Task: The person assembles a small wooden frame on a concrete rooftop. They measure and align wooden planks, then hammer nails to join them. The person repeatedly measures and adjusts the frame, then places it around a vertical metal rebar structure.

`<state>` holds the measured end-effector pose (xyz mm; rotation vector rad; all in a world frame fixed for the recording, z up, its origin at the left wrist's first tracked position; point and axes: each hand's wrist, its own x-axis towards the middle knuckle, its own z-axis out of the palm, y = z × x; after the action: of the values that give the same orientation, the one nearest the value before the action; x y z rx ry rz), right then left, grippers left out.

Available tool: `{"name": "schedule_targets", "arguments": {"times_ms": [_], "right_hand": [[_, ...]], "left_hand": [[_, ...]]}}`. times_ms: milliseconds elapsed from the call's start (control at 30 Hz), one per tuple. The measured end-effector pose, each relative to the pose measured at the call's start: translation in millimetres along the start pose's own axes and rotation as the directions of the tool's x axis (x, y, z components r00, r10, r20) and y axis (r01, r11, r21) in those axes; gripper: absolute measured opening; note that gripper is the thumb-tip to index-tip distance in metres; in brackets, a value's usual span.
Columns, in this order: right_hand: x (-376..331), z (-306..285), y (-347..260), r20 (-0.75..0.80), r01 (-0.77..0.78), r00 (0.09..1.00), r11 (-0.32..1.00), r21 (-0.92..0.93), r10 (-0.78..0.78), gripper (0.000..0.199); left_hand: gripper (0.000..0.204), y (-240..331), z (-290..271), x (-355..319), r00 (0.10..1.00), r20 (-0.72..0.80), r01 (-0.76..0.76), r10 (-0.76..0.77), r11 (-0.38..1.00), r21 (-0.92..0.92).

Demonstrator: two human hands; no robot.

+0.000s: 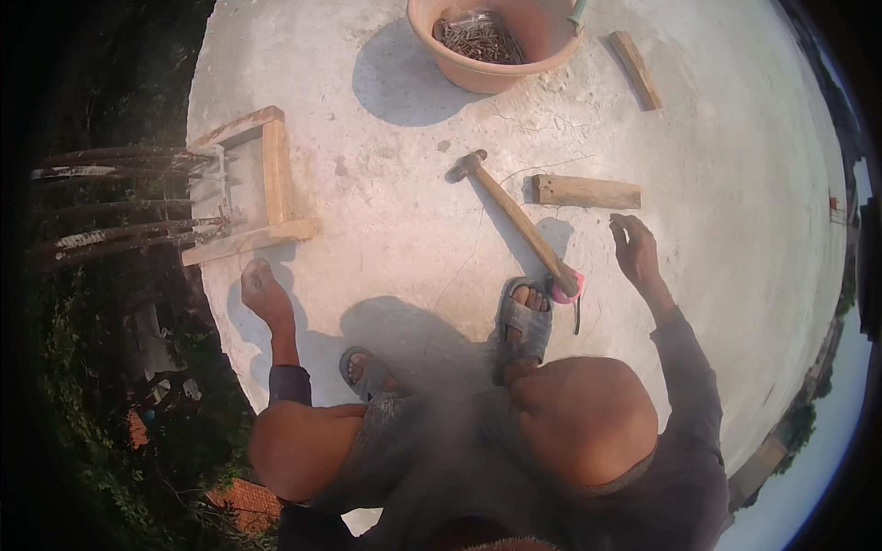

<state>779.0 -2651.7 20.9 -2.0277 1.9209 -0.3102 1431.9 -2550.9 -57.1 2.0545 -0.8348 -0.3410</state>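
Note:
My left hand is curled closed just below the near corner of a three-sided wooden frame. What its fingers hold, if anything, is hidden. My right hand hovers over the concrete beside a short wood block, fingers bent with a gap between thumb and forefinger and nothing visible in them. Between my hands lies a hammer with a wooden handle, its head pointing away from me. The handle's near end rests over a pink round object, perhaps a tape measure, by my right foot.
An orange-brown plastic tub with many nails stands at the far side. Another wood strip lies to its right. Rusty steel bars stick out past the slab's left edge, with a drop to trees and roofs. The concrete slab stretches right.

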Motion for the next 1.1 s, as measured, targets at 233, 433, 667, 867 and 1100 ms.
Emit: {"name": "schedule_targets", "arguments": {"times_ms": [233, 433, 667, 867, 1100], "right_hand": [[-43, 11, 110, -0.140, -0.126, 0.981, 0.990, 0.056, 0.133, 0.028], [-133, 48, 52, 0.095, 0.011, 0.995, 0.980, 0.198, -0.031, 0.068], [-146, 90, 22, 0.008, 0.227, 0.970, 0.913, 0.339, -0.244, 0.100], [-143, 106, 17, -0.092, 0.308, 0.951, 0.884, 0.352, -0.295, 0.096], [-144, 110, -6, -0.029, 0.109, 0.994, 0.969, 0.222, -0.105, 0.092]], "left_hand": [[0.022, 98, 19, 6, 0.874, 0.475, -0.167, 0.108, 0.982, 0.085], [0.025, 152, 21, -47, 0.785, 0.606, 0.140, -0.128, 0.990, 0.027], [0.040, 209, 14, -52, 0.440, 0.850, 0.141, -0.290, 0.957, 0.253], [0.041, 184, 32, -33, 0.422, 0.877, 0.061, -0.230, 0.972, 0.225], [0.044, 155, 61, -18, 0.313, 0.950, -0.091, -0.008, 0.995, 0.039]]}}
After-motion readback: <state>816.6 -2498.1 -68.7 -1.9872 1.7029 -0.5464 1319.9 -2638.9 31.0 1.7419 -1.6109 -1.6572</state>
